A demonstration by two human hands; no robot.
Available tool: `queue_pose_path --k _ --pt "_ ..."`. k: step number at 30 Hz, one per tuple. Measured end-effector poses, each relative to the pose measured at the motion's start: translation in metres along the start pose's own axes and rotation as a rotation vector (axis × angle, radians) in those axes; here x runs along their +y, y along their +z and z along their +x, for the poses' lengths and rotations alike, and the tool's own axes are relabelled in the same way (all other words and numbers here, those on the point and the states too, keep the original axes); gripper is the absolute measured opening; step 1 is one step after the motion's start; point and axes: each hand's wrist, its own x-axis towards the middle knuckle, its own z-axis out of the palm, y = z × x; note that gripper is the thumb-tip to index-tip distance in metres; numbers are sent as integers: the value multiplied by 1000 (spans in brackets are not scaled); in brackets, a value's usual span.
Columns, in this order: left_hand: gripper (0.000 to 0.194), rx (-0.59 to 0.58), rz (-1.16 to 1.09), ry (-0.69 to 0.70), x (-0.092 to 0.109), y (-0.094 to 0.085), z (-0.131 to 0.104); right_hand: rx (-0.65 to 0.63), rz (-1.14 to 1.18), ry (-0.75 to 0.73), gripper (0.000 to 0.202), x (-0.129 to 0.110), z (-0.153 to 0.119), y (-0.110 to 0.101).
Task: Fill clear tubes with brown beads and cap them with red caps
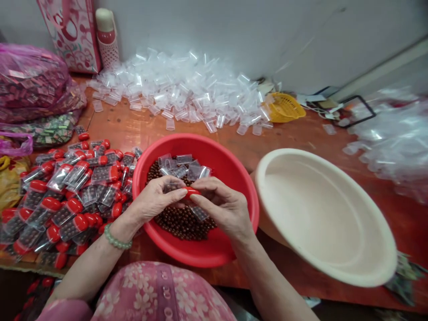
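Note:
Both hands meet above a red basin (197, 258) that holds brown beads (183, 225) and several clear plastic containers (183, 159). A red cap (191, 191) is pinched between the fingertips. My left hand (160, 196), with a green bead bracelet (117, 239) at the wrist, has its thumb on the cap's left end and its fingers around a clear container, mostly hidden. My right hand (222, 203) has its thumb and fingers closed on the cap's right side. Below the right fingers, another clear container (199, 213) lies on the beads.
Filled red-capped containers (72, 214) are heaped at left. Clear empty ones (187, 89) are piled by the wall, near a yellow basket (286, 108). A white basin (324, 218) sits right. Plastic bags (33, 80) and a bottle (107, 40) stand back left.

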Motion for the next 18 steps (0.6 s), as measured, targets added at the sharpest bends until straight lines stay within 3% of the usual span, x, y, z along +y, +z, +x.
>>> queue_pose_path --k 7,11,13,15,18 --pt "34 38 71 56 3 -2 4 -224 -471 -382 9 -13 7 -7" --pt "30 69 125 45 6 -4 4 -288 -741 -509 15 -15 9 -6" --pt "28 73 140 47 7 -4 3 -311 -759 -505 15 -16 9 -7" --pt "29 47 84 22 7 -3 1 -320 -644 -412 10 -16 11 -10" --pt "33 -5 -38 -58 7 -2 0 -142 -308 -175 4 -15 17 -14"
